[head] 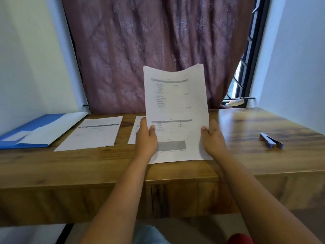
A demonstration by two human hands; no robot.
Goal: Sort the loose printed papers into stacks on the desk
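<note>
Above the middle of the tabletop (246,138), a sheaf of printed papers (175,106) stands nearly upright, its top edge sagging. Each side is pinched low down: left hand (146,136) and right hand (212,136) both have thumbs on the front, fingers curled behind. One paper stack (91,134) lies flat to the left, another sheet (136,131) partly hidden behind the left hand. Farther left rests a blue folder (35,131); a stapler (271,140) sits well right.

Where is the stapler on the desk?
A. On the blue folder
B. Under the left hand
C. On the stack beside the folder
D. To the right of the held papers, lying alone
D: the stapler lies alone on the bare desk, right of the papers that both hands hold.
</note>
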